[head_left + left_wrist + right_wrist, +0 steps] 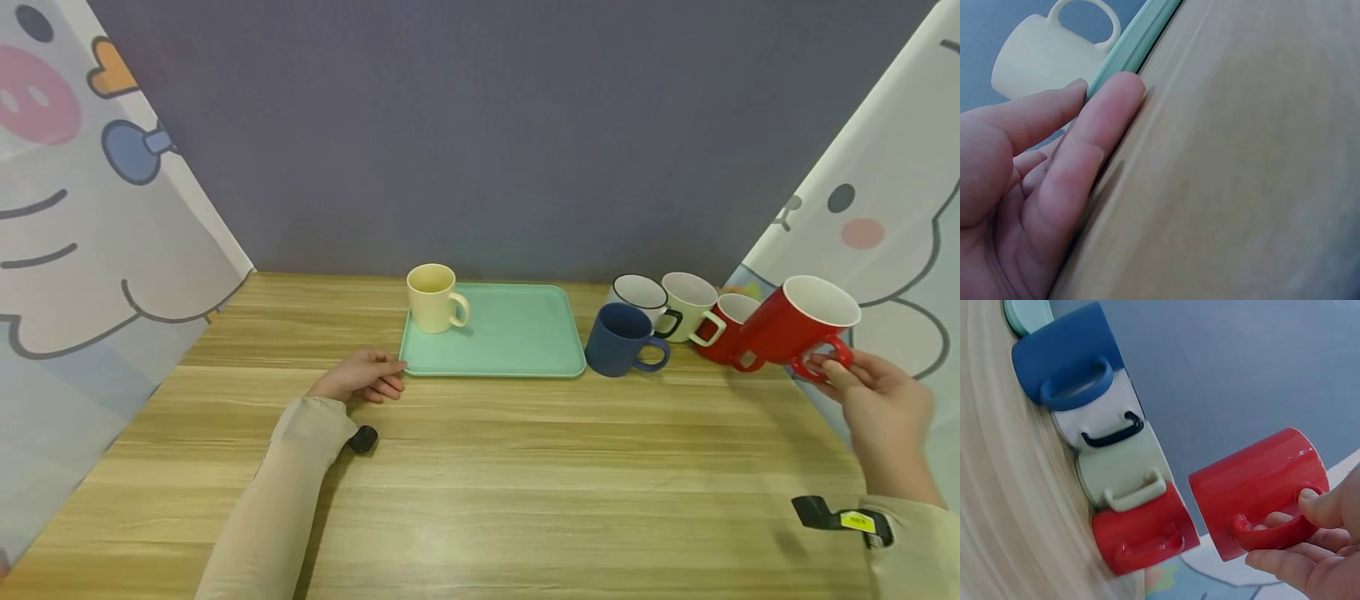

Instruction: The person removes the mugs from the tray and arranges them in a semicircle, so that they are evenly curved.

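Observation:
My right hand point(888, 408) grips a large red mug point(795, 321) by its handle, thumb on top. This mug has a white inside and is tilted, raised off the table at the right. In the right wrist view it hangs apart from a second red mug point(1144, 531). My left hand point(363, 377) pinches the near left corner of a mint green tray point(510, 329) between thumb and fingers. On the tray's left part a pale yellow mug point(432, 302) stands upright, its handle to the right.
Right of the tray, a dark blue mug point(617, 342) stands before a white mug point(636, 292) with black rim and handle. A pale green mug point(686, 304) is beside them, then the second red mug. A grey panel point(480, 142) rises behind the wooden table point(525, 483).

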The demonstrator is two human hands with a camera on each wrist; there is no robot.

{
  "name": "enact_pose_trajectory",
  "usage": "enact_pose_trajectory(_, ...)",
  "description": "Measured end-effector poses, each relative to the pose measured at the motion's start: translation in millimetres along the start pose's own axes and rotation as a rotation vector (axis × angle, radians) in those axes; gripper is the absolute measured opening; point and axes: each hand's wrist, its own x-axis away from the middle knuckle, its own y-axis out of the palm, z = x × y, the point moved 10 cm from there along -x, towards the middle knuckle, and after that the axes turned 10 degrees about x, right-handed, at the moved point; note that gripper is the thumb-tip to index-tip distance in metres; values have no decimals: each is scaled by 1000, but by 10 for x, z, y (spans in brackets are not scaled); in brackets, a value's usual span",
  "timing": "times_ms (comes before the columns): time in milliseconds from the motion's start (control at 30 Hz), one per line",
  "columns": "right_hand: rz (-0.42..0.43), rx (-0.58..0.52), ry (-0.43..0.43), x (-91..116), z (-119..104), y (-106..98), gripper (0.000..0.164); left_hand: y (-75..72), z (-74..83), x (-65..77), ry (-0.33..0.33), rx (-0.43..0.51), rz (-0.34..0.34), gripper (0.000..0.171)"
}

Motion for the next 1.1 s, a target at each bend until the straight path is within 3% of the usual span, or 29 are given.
enact_pose_trajectory(100, 40, 26, 40, 1, 87, -85, 14, 2, 11, 4, 2, 1, -1, 28)
enact_pose_trajectory(200, 89, 101, 96, -20, 200, -176, 26, 0, 17, 3, 1, 0, -1, 29)
enact_pose_trajectory(300, 118, 114, 140, -58, 298, -239, 18, -10, 10, -10, -3, 2, 1, 29)
enact_pose_trajectory(467, 153, 46, 177, -62, 379, -277, 14, -19, 0, -33, -10, 10, 3, 29)
enact_pose_trajectory(733, 182, -109, 195, -77, 467, -288, 28, -29, -7, -36, -12, 14, 6, 29)
enact_pose_trajectory(833, 179, -107, 194, -87, 505, -288, 28, -31, -14, -30, -12, 13, 8, 29)
enact_pose_trajectory(1100, 69, -15, 193, -98, 674, -219, 31, -21, -22, -34, -16, 14, 13, 29)
